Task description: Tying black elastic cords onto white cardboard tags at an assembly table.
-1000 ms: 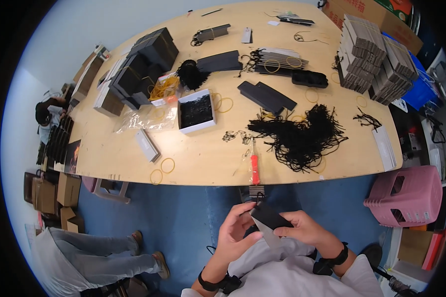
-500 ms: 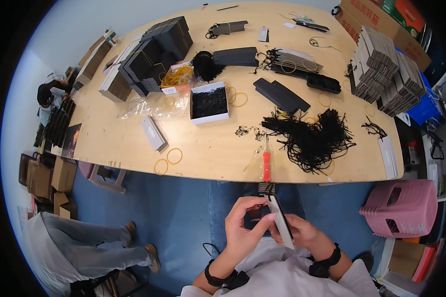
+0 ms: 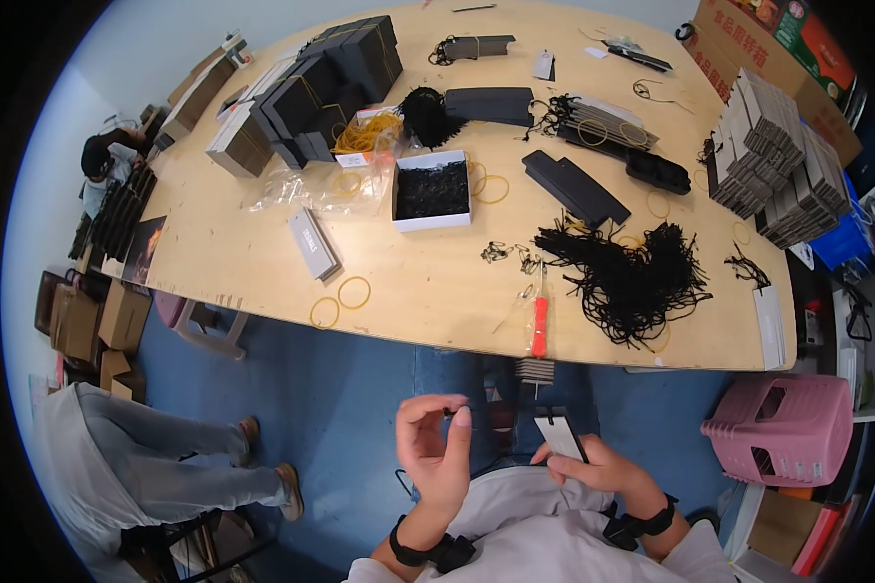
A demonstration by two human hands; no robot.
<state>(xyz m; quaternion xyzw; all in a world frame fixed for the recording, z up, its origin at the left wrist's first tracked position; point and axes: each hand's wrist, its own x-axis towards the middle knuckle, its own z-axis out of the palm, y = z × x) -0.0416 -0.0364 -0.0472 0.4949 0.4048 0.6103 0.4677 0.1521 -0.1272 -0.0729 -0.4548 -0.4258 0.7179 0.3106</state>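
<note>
Tag [image 3: 563, 442] slants up-left, clasped in the right hand [image 3: 601, 464]. Left hand [image 3: 437, 459] sits apart leftward, fingers nearly pinched, hold unclear.

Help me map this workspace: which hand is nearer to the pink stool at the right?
Right. The right hand, holding a card, is a little way left of the stool; the left hand is farther left, and neither touches it.
</note>
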